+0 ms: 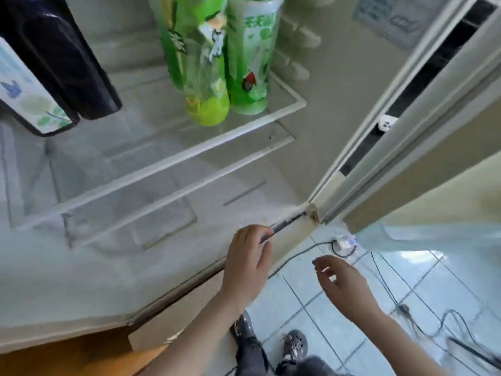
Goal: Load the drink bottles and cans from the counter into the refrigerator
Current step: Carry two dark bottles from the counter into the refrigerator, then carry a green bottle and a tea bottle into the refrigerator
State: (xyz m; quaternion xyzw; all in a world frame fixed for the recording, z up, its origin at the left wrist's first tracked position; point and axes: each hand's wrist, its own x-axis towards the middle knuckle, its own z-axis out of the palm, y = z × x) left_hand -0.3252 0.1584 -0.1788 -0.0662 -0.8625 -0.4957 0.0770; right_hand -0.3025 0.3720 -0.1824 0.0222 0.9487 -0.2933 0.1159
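Green tea bottles (206, 63) stand close together on the glass shelf (151, 169) in the fridge (325, 109), a dark bottle (62, 58) to their left. Both hands are empty: the left hand (249, 261) is flat by the fridge's bottom edge, and the right hand (344, 283) is loose-fingered over the tiled floor (423, 289).

Two bottles (217, 63) stand side by side on the refrigerator shelf (168, 161).

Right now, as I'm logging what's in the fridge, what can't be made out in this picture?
Head view only:
- Left green bottle and right green bottle: tops cut off by the upper edge.
- Dark container and flowered carton: cut by the top and left edges, print blurred.
- Counter, and any drinks left on it: outside the frame.
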